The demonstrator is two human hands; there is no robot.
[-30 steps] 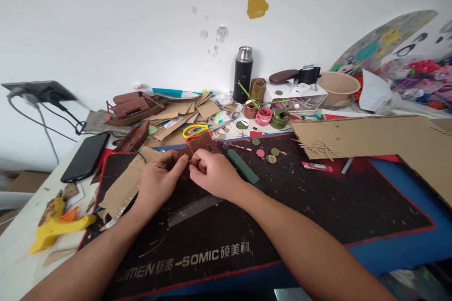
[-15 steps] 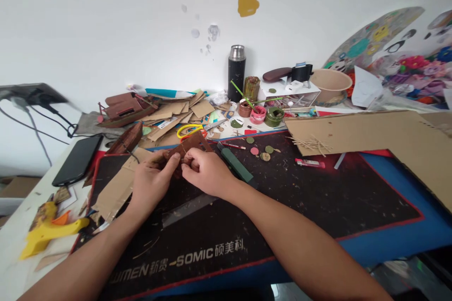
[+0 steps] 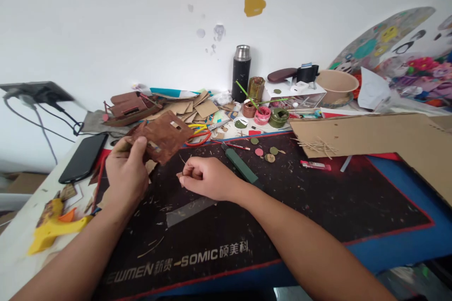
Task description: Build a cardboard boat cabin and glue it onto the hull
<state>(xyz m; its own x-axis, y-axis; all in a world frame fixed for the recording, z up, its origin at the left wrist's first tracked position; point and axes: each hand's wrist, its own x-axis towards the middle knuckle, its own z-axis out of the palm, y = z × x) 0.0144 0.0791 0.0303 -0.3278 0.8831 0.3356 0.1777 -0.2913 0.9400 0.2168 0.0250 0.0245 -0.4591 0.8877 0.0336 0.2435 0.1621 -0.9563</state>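
My left hand (image 3: pixel 129 169) is closed on a brown painted cardboard piece (image 3: pixel 168 135) with small rectangular cut-outs, raised above the left of the dark mat (image 3: pixel 226 225). Between the thumb and fingers of my right hand (image 3: pixel 208 175) is a small brown scrap (image 3: pixel 179 177), over the middle of the mat. A gap separates the two hands. To the right of my right hand lies a green utility knife (image 3: pixel 240 164). Behind the held piece sits a brown model boat (image 3: pixel 132 106); scissors with yellow and orange handles (image 3: pixel 198 135) lie just beyond it.
A yellow glue gun (image 3: pixel 52 228) and a black phone (image 3: pixel 83 157) lie at the left. Paint jars (image 3: pixel 262 115) and a black thermos (image 3: pixel 241 75) stand at the back. A large cardboard sheet (image 3: pixel 367 134) with thin sticks (image 3: pixel 318 146) covers the right; a pink lighter (image 3: pixel 315 165) is near it.
My hands have moved apart. The left one has shifted left with the brown piece, now turned to show its face; the right one has come away with a small scrap.
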